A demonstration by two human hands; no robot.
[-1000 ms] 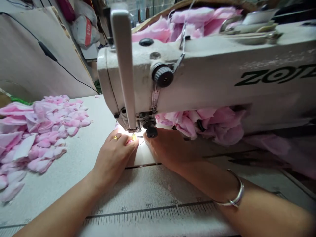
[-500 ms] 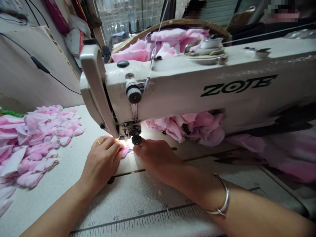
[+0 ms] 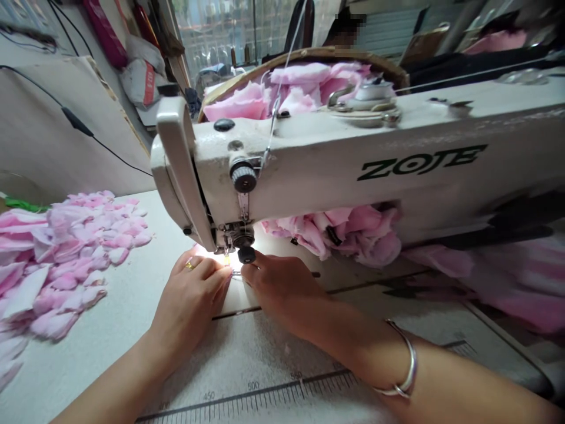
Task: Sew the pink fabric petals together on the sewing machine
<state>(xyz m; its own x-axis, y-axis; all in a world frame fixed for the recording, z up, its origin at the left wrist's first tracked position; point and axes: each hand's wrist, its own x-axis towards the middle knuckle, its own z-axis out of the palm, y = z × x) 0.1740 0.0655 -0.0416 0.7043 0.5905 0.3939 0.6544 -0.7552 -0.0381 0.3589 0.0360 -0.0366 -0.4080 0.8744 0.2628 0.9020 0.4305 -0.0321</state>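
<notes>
Under the head of a white sewing machine [image 3: 300, 165], both hands are at the lit needle area. My left hand [image 3: 194, 288], with a gold ring, has its fingers pressed together just left of the presser foot [image 3: 228, 259]. Only a faint bit of pink shows at its fingertips; what they hold is mostly hidden. My right hand [image 3: 278, 282] is closed beside the black knob [image 3: 246, 254], its fingertips right of the needle; anything in them is hidden. Pink fabric [image 3: 335, 229] lies bunched beneath the machine arm.
Many pink and white petal-like pieces [image 3: 79, 259] cover the table's left side. A basket [image 3: 401, 76] of pink fabric stands behind the machine. More pink cloth [image 3: 521, 277] lies at the right. A ruler strip [image 3: 247, 400] runs along the front. People are partly visible at the back.
My left hand has shifted slightly right, nearer the needle, and the pink piece at its fingertips is now mostly covered. My right hand stays beside the knob. The whole view has shifted slightly.
</notes>
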